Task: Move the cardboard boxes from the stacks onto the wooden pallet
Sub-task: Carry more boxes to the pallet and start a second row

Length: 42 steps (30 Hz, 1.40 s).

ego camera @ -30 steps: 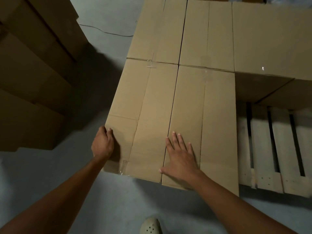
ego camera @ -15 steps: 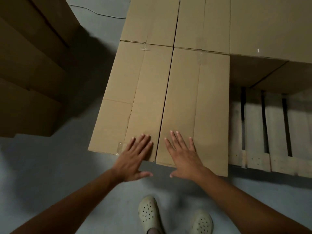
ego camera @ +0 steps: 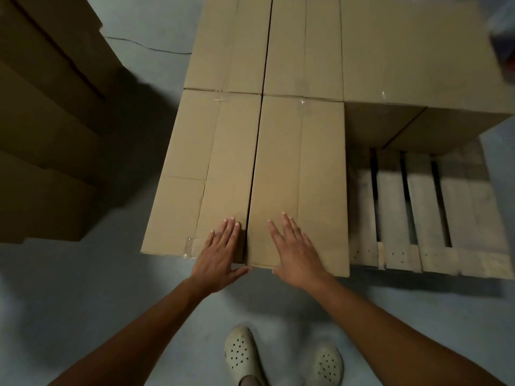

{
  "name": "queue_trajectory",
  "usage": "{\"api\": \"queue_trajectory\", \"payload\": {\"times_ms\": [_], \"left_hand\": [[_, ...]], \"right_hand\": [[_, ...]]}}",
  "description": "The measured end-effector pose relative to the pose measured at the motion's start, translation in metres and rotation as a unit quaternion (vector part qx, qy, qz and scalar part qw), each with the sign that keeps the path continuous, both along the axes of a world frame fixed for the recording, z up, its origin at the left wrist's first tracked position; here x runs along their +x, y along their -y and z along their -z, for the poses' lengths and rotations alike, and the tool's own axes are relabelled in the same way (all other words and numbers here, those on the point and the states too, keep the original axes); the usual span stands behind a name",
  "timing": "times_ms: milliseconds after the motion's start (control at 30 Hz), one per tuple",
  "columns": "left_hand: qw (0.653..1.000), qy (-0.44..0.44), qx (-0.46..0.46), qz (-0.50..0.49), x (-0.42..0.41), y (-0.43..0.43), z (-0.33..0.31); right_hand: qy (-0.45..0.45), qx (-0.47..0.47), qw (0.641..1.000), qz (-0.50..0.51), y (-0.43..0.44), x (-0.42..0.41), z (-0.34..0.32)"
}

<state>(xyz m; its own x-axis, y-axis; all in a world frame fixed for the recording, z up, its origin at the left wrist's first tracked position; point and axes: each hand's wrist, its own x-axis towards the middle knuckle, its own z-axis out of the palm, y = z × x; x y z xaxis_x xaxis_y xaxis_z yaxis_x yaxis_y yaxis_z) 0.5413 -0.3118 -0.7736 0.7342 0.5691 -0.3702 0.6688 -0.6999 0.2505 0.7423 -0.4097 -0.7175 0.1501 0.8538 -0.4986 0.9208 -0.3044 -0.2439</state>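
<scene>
Both hands flat on two boxes, centre of frame.
Left hand [ego camera: 220, 252], fingers straight and close together, rests on the near end of the left box [ego camera: 195, 168]. Right hand [ego camera: 295, 252], fingers straight, slightly spread, rests on the right box [ego camera: 301, 168]. The boxes touch side by side. Bare pallet [ego camera: 418, 218] slats at lower right. Shadowed stack [ego camera: 47, 135] at upper left.
</scene>
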Motion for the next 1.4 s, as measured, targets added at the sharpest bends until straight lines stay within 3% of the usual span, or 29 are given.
{"api": "queue_trajectory", "payload": {"times_ms": [133,300,433,567,767,967,1400], "left_hand": [[0.994,0.090,0.021,-0.051,0.017,-0.009,-0.077],[0.962,0.235,0.056,-0.126,0.030,-0.016,-0.231],[0.940,0.308,0.062,-0.133,0.020,0.007,-0.348],[0.930,0.338,0.058,-0.132,-0.010,0.059,-0.421],[0.905,0.377,0.058,-0.188,-0.073,0.153,-0.484],[0.882,0.379,0.107,-0.259,-0.120,0.216,-0.525],[0.814,0.375,0.224,-0.383,-0.216,0.225,-0.587]], "right_hand": [[-0.031,0.045,0.993,0.104,0.005,0.010,-0.063],[-0.074,0.133,0.963,0.221,0.016,0.014,-0.186],[-0.093,0.210,0.938,0.259,0.047,-0.005,-0.297],[-0.119,0.269,0.912,0.285,0.103,-0.045,-0.375],[-0.192,0.322,0.878,0.297,0.193,-0.106,-0.435],[-0.246,0.338,0.875,0.244,0.237,-0.137,-0.460],[-0.297,0.395,0.867,0.060,0.164,-0.208,-0.522]]}}
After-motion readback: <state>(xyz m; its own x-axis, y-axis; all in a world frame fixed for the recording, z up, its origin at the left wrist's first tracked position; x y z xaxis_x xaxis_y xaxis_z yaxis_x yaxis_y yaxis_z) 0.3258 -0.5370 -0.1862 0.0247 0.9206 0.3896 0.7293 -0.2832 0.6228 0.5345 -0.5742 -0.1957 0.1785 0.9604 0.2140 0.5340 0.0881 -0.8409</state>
